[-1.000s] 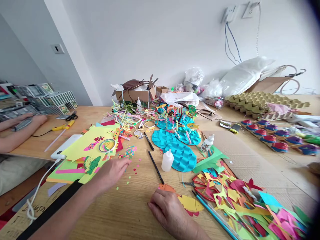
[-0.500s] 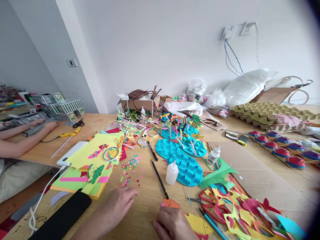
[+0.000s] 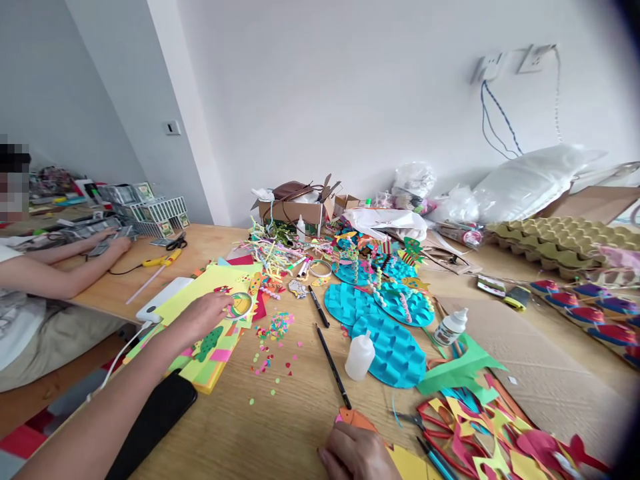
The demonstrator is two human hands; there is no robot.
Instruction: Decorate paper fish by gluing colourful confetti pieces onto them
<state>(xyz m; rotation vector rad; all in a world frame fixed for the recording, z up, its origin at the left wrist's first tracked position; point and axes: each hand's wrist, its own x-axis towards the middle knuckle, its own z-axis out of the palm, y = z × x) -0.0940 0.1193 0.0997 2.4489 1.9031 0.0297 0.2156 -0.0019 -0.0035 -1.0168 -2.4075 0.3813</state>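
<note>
The step looks like a reach: the left hand (image 3: 207, 315) is beside a silvery, round tape roll (image 3: 251, 308) at its three o'clock. The right hand (image 3: 357, 452) overlaps an orange paper fish (image 3: 357, 419). Either's hold, I cannot tell. Lifting calls for light fingers.

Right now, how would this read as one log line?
left hand: over yellow paper, beside round pale ring, contact unclear | right hand: partly covering orange paper fish | nearby: slim black pencil

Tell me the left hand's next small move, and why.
Probably close the bare left hand on the round, silvery ring: it reaches about to the ring's edge, while the bare right hand is over the orange paper fish.
</note>
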